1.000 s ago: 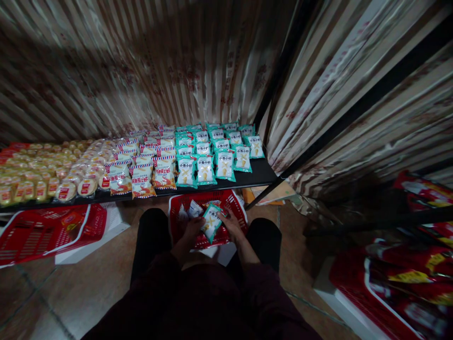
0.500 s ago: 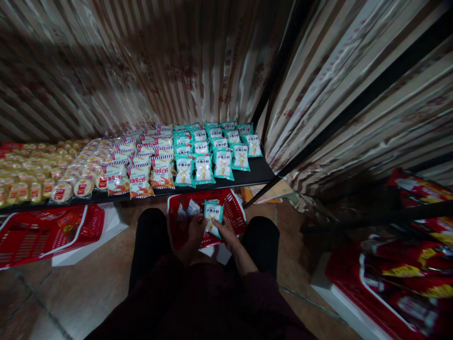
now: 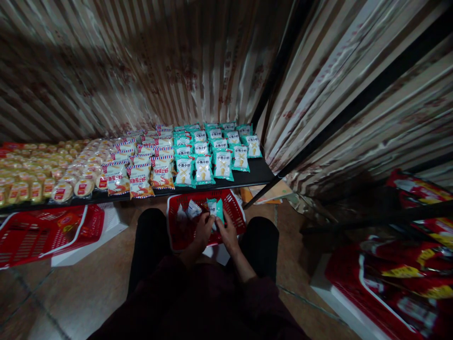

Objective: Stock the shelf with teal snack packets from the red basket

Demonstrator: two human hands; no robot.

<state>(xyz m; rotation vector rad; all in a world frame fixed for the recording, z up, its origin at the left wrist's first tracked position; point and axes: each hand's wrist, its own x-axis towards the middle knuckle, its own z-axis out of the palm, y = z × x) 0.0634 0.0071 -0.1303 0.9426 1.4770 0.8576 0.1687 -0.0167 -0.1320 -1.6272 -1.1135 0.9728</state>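
Observation:
Above a red basket (image 3: 177,240) between my knees, a teal and white snack bag (image 3: 218,208) is held upright in both hands. My left hand (image 3: 203,230) grips its left side, with the fingers over part of its front. My right hand (image 3: 228,232) pinches it at the lower right. Inside the basket lie white packets (image 3: 193,209). Just beyond, rows of matching teal bags (image 3: 204,169) stand on a black shelf (image 3: 260,174), beside white and orange snack bags (image 3: 162,172).
Round wrapped cakes (image 3: 84,187) fill the shelf's left part. Another red basket (image 3: 24,236) is at the lower left. Red and yellow packages (image 3: 417,271) lie at the right. A black post (image 3: 318,136) slants up from the shelf's right end, before striped curtains (image 3: 170,61).
The held bag has moved slightly right and turned. My left hand has shifted right and now covers more of the bag's front.

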